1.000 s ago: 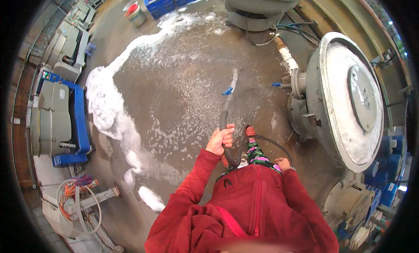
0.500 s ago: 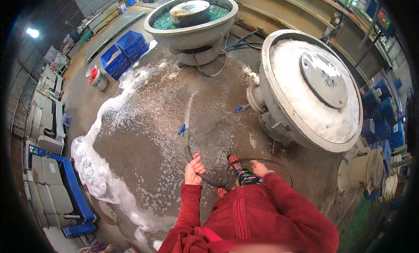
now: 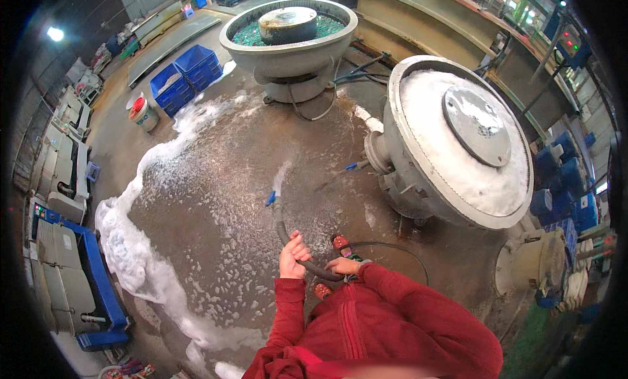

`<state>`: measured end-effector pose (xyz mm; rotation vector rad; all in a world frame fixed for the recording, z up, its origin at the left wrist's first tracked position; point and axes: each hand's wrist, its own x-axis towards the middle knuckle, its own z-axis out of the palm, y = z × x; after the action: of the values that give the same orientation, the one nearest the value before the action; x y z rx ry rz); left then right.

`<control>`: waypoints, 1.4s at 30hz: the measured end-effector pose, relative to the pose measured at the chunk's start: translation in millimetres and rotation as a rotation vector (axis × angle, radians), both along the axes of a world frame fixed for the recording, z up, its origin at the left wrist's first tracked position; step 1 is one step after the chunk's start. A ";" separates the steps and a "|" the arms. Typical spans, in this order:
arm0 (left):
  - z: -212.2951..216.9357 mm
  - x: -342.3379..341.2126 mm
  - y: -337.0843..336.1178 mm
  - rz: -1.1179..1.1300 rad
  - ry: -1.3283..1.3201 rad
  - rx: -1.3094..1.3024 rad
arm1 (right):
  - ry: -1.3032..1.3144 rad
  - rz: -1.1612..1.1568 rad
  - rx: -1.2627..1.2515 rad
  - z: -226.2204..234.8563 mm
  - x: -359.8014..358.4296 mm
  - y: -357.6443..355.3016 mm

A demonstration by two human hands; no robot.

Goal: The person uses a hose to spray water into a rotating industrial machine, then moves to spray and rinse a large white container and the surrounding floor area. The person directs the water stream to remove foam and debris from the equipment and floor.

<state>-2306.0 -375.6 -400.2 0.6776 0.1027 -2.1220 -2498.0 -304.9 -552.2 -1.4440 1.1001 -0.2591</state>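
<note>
My left hand (image 3: 294, 255) is closed around a dark grey hose (image 3: 282, 230), with the fingers wrapped over it. Beyond that hand the hose runs forward to a blue valve handle (image 3: 271, 198) near its end, where a spray of water (image 3: 281, 176) comes out toward the wet floor. In front of my body, my right hand (image 3: 343, 266) lies on the rear stretch of the same hose, its fingers bent over it; the underside of the grip is hidden.
A round tilted tub (image 3: 418, 143) full of white foam stands at right, another tub (image 3: 239, 49) with green pieces at the back. Blue crates (image 3: 173, 101) and a bucket (image 3: 144, 114) sit at left. Foam (image 3: 121, 241) lines the floor; a thin black hose (image 3: 418, 258) curves near my feet.
My right hand has moved left from beside my body onto the hose behind my left hand. The left hand keeps its hold, and water still sprays.
</note>
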 end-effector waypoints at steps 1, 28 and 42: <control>-3.9 5.9 -4.0 0.008 -0.003 -0.012 | -0.050 -0.119 0.145 4.4 -2.1 -3.0; 29.7 -25.6 -57.3 0.022 -0.167 -0.289 | 0.104 -0.707 0.520 -55.6 -181.2 3.8; 9.1 -69.7 -68.2 0.185 -0.183 -0.268 | 0.217 -0.647 0.466 -65.8 -232.1 -9.4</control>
<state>-2375.7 -443.8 -391.2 0.6702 -0.2085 -1.8446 -2730.1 -314.3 -618.0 -0.6852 1.6652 -0.2769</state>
